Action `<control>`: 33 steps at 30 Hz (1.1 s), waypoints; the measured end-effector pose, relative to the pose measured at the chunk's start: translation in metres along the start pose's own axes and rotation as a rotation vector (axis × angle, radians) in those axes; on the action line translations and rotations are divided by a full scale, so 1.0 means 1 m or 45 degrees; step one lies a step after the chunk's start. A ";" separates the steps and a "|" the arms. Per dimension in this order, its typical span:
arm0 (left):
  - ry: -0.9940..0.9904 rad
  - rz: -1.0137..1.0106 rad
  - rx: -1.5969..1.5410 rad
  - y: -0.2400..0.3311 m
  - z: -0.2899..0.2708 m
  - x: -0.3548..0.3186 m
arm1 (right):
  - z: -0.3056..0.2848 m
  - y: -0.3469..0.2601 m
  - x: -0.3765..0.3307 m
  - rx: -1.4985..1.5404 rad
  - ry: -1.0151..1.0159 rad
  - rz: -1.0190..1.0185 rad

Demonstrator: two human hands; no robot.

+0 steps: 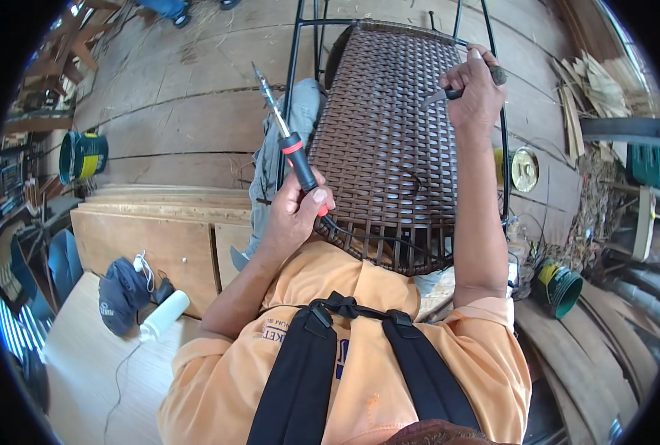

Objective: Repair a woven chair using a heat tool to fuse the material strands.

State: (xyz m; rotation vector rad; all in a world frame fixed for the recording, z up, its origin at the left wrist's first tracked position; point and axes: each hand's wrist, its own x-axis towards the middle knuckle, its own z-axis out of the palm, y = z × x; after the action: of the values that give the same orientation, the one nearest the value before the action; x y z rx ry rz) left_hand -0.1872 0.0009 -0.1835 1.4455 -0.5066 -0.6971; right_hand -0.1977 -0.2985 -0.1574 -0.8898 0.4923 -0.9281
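My left hand [297, 208] is closed round the handle of a soldering iron [294, 150], black and red with a long metal tip pointing up and away to the left. Its black cord hangs down over the wicker. In my right hand [478, 93], at the far right edge of the weave, is a small knife [435, 98] with a short curved blade and the rounded end of its handle showing behind the fist. Between my arms lies a brown woven wicker panel [389, 111] on a black metal chair frame [291, 74]. Near my body its strands are open, with gaps.
Left are stacked boards [144, 241], a dark cap [122, 293] and a white bottle [165, 315]. A dark green bucket [83, 156] stands beyond them. Another green bucket [560, 289] lies tipped at the right, near an open can [524, 169] and wood strips [589, 96].
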 end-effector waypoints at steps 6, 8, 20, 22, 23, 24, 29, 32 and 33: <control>-0.031 -0.025 0.073 0.000 -0.005 0.000 | 0.006 0.034 0.000 0.026 -0.019 0.087; -0.024 -0.023 0.062 0.000 -0.005 0.001 | 0.000 0.036 0.000 0.060 0.021 0.088; -0.081 -0.013 0.044 0.006 -0.004 0.002 | 0.004 0.028 -0.001 -0.186 -0.113 -0.002; -0.091 -0.020 0.065 0.009 -0.004 0.001 | 0.012 0.016 -0.008 -0.083 -0.056 -0.092; -0.110 -0.025 0.069 0.008 -0.004 0.000 | 0.012 0.005 -0.013 -0.083 -0.037 -0.099; -0.078 -0.005 0.046 0.005 -0.005 -0.002 | 0.010 -0.004 -0.018 -0.048 -0.029 -0.038; -0.063 0.044 -0.031 0.005 -0.004 0.000 | -0.014 -0.022 -0.055 -0.032 0.108 0.134; -0.085 0.049 0.004 0.005 -0.005 0.000 | -0.030 -0.021 -0.071 0.062 0.152 0.128; -0.075 0.061 0.013 0.005 -0.004 0.000 | -0.034 -0.020 -0.075 0.084 0.160 0.143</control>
State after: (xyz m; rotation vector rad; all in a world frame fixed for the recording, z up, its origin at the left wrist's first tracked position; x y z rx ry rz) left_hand -0.1836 0.0039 -0.1791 1.4208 -0.5893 -0.7009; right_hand -0.2709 -0.2557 -0.1595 -0.7398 0.6100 -0.8953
